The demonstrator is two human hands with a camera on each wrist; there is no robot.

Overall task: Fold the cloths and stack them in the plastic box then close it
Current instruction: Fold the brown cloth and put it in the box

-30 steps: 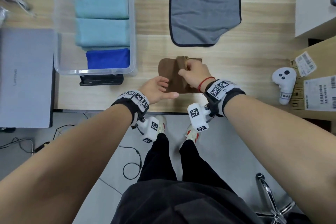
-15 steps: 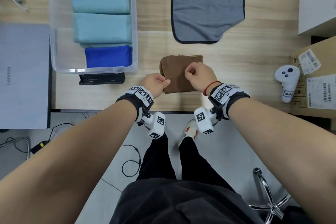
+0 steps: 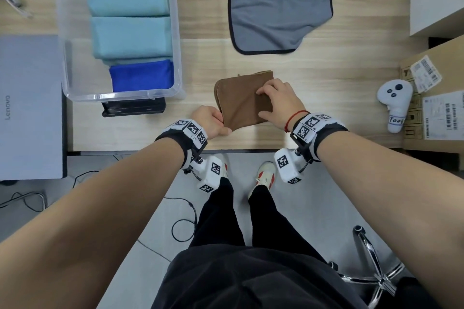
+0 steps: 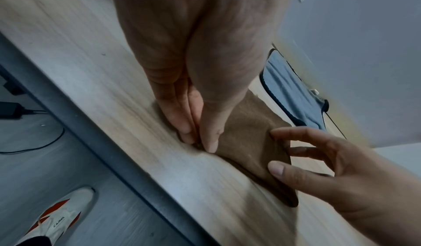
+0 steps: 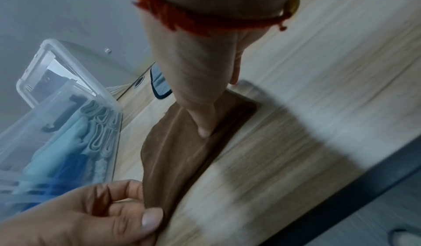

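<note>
Roughly midway: we pinch the brown cloth (image 3: 242,98) with left hand (image 3: 212,121), right hand (image 3: 278,103) flat on it; grey cloth (image 3: 278,5) unfolded, box (image 3: 179,63) open.

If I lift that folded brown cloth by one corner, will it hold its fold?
Probably not: the brown cloth looks thin and floppy, its edge curling where the left hand pinches it. Layers would likely slide open. It seems light; the right hand pressing on top keeps it flat.

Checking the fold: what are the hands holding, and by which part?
The left hand pinches the brown cloth by its near left corner; the right hand presses on top.
</note>
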